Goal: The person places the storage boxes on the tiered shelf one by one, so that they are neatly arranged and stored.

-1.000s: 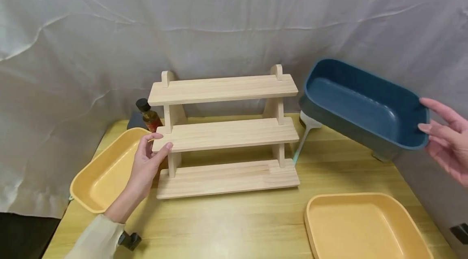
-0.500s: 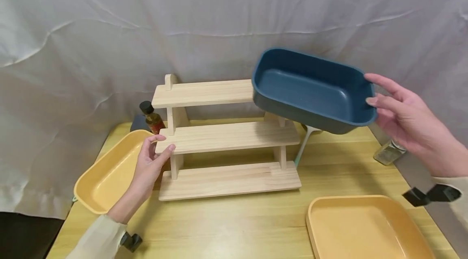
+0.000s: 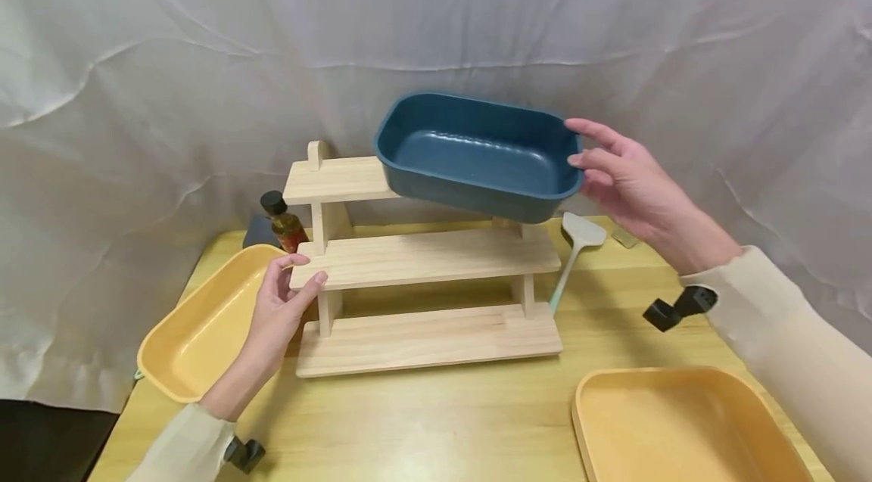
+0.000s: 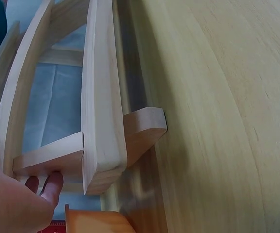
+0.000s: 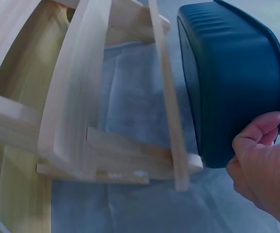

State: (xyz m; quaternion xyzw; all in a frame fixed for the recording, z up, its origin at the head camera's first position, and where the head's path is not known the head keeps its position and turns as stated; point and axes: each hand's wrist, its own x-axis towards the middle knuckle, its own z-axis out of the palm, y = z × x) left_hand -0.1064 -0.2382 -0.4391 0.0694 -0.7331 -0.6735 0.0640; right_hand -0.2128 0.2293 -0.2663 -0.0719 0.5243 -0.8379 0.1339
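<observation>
A dark blue rectangular basin (image 3: 477,153) is held over the right part of the top shelf of a three-tier wooden display rack (image 3: 429,259). My right hand (image 3: 630,183) pinches its right end wall, thumb inside the rim; in the right wrist view the basin (image 5: 232,82) shows its outer side, close beside the top board. My left hand (image 3: 275,315) grips the left end of the rack's middle shelf, thumb on top. The left wrist view shows those fingers (image 4: 52,187) curled under, by the side support.
A yellow bin (image 3: 204,323) lies left of the rack, with a dark-capped sauce bottle (image 3: 284,221) behind it. Another yellow bin (image 3: 688,421) is at front right. A white spatula (image 3: 579,236) lies right of the rack, and a grey curtain (image 3: 436,5) hangs behind.
My right hand has carried the blue basin leftward from beyond the rack's right side to above its top shelf. My left hand keeps its grip on the middle shelf.
</observation>
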